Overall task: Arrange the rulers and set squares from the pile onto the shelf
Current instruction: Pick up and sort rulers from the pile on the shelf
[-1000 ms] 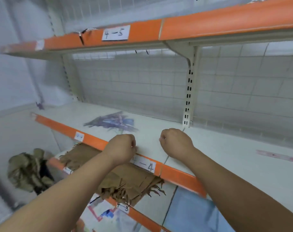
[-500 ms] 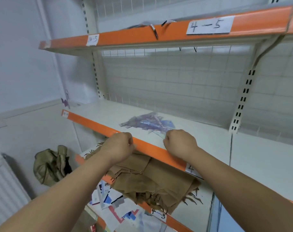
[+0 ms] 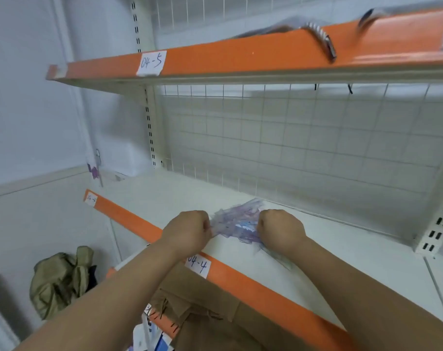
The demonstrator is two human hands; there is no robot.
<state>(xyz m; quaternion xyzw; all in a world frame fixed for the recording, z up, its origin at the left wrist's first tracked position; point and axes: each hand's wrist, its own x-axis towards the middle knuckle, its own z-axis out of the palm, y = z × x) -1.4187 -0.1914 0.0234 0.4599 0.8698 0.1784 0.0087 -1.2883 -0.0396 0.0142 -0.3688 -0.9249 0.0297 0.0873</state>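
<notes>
A pile of translucent purple and blue rulers and set squares [image 3: 236, 220] lies on the white shelf [image 3: 329, 259] labelled 04-4, near its orange front edge. My left hand [image 3: 187, 233] is at the pile's left edge with its fingers curled onto the nearest pieces. My right hand [image 3: 281, 230] is curled over the pile's right edge, and a clear ruler runs out under its wrist. Both sets of fingertips are hidden behind the backs of the hands.
A wire grid [image 3: 291, 148] backs the shelf, and a slotted upright [image 3: 438, 224] stands at the right. The upper shelf [image 3: 240, 59], labelled 04-5, has a metal strap [image 3: 324, 39] hanging over its edge. Brown fringed material [image 3: 202, 315] lies on the shelf below. An olive bag [image 3: 61, 277] sits on the floor.
The view has swung left along the shelf. Both hands moved from the orange front edge forward onto the shelf and now close on the two sides of the pile.
</notes>
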